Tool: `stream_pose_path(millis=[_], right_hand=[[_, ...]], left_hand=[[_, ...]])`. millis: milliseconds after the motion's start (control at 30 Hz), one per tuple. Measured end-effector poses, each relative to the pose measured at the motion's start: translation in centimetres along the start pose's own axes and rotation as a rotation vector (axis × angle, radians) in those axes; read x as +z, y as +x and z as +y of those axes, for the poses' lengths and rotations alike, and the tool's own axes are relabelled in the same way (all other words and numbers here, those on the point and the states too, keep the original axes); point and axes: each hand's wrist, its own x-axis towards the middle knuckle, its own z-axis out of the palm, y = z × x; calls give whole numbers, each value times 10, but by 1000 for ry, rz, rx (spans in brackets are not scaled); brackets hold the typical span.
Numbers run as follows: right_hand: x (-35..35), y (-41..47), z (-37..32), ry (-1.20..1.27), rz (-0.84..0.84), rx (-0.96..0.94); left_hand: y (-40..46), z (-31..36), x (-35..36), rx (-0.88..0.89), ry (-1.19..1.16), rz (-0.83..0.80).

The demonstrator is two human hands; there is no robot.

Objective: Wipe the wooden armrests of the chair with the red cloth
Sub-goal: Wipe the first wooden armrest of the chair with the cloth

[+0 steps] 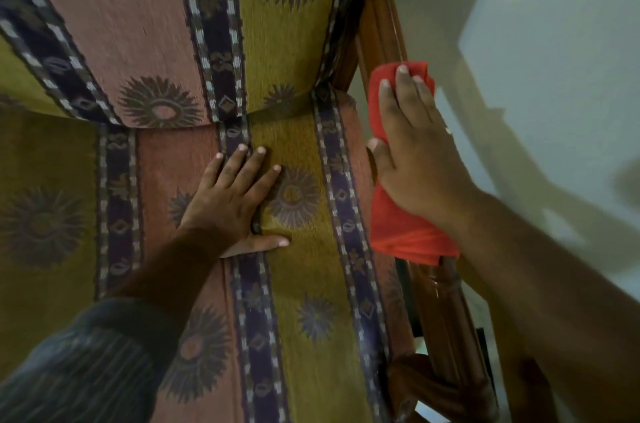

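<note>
The red cloth (398, 215) covers the middle of the right wooden armrest (446, 315), hiding the wood beneath; only the ends show. The right hand (415, 152) lies flat on the cloth, fingers stretched, pressing rather than clutching. The left hand (235, 201) rests open and empty on the patterned seat cushion (311, 318). A pale wall (554, 42) stands just beyond, blurred.
</note>
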Motion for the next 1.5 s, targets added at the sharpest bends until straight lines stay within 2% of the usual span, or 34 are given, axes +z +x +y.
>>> stream_pose_path(millis=[300, 467, 633, 800, 1067, 1267, 1500], right_hand=[[1, 8, 1, 14, 46, 20], [6, -46, 2, 101, 24, 39], [11, -77, 3, 68, 26, 37], [6, -54, 2, 79, 10, 47], [-3, 46, 6, 134, 81, 103], [-2, 2, 3, 157, 116, 94], [-8, 63, 4, 145, 136, 108]], left_hand=[[1, 4, 0, -6, -3, 15], [0, 8, -12, -30, -2, -38], [-5, 21, -15, -63, -5, -52], [-7, 21, -11, -70, 1, -49], [-6, 17, -6, -60, -19, -70], [-6, 16, -11, -53, -75, -79], [-5, 14, -5, -43, -117, -71]])
